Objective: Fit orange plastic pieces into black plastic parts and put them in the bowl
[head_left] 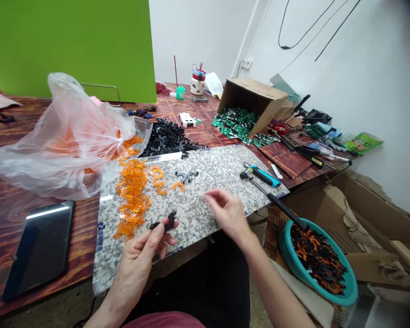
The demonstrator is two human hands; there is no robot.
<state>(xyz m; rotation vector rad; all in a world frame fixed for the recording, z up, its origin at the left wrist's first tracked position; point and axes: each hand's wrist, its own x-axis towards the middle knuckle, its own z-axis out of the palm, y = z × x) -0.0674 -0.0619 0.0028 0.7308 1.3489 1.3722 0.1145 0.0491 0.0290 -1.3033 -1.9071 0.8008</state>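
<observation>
My left hand pinches a small black plastic part between thumb and fingers, above the front of a speckled grey board. Over the board's right front, my right hand has its fingers curled in towards the thumb; whatever it holds, if anything, is hidden. Beyond my hands lie a grey-black bracket-like part and a curved orange piece. A row of translucent orange plastic pieces runs down the board's left side, with a few loose ones beside it.
Black parts are heaped behind the board. A plastic bag and a phone lie left. A tipped carton spills green circuit boards. Right are a hammer, a blue-handled tool and a teal basin of parts.
</observation>
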